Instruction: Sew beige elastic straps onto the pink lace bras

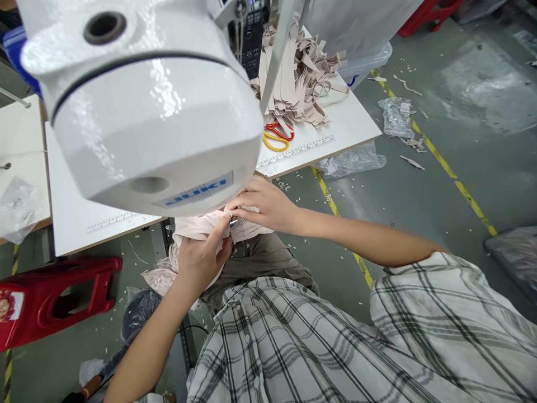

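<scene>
Two bare hands work at one cloth. Head view: the left hand (201, 257) pinches pale pink fabric (191, 226), its fingers narrowed; the right hand (268, 206) grips the same piece, fingers close together. The fabric lies below the white sewing machine (168, 126), over the lap, its lace trim (161, 278) hanging leftward. Scissors (279, 137) and beige strips (289, 84) lie on the table (352, 121).

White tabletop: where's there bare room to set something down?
Bare: the tabletop's left part, between the sewing machine head and left edge; also its right corner, between beige strips and front edge. Crowded: around the scissors and strips, and by the machine head, where the left hand and right hand hold pale fabric.
</scene>
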Motion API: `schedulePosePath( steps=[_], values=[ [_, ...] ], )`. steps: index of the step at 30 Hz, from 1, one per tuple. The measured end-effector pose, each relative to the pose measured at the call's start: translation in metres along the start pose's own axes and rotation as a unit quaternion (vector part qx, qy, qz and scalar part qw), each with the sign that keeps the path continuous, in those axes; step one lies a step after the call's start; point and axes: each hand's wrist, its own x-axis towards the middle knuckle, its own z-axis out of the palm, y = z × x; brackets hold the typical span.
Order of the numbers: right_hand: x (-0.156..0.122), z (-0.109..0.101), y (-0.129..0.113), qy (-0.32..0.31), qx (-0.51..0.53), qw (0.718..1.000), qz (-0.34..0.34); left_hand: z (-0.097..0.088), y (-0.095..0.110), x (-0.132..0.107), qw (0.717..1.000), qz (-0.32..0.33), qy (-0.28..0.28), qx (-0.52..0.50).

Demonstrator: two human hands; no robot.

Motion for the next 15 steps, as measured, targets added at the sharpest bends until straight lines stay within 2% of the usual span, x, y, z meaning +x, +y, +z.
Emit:
schedulePosePath(
  steps=[3, 5, 9, 12, 15],
  values=[
    [-0.015, 0.01, 0.005, 0.057, -0.039, 0.992, -0.109, -0.002, 0.001, -0.002, 1.0, -0.005, -0.009, -0.015],
    [-0.019, 0.013, 0.007, 0.076, -0.085, 0.984, -0.14, -0.006, -0.004, -0.002, 0.999, 0.0, -0.021, -0.043],
    [-0.014, 0.01, 0.006, 0.079, -0.149, 0.976, -0.137, -0.018, -0.025, 0.0, 0.993, 0.034, -0.074, -0.088],
    [-0.007, 0.007, 0.003, 0.07, -0.165, 0.975, -0.128, -0.025, -0.037, 0.005, 0.99, 0.07, -0.101, -0.065],
    [-0.004, 0.007, 0.0, 0.074, -0.168, 0.976, -0.12, -0.03, -0.04, 0.012, 0.988, 0.086, -0.114, -0.052]
  ],
)
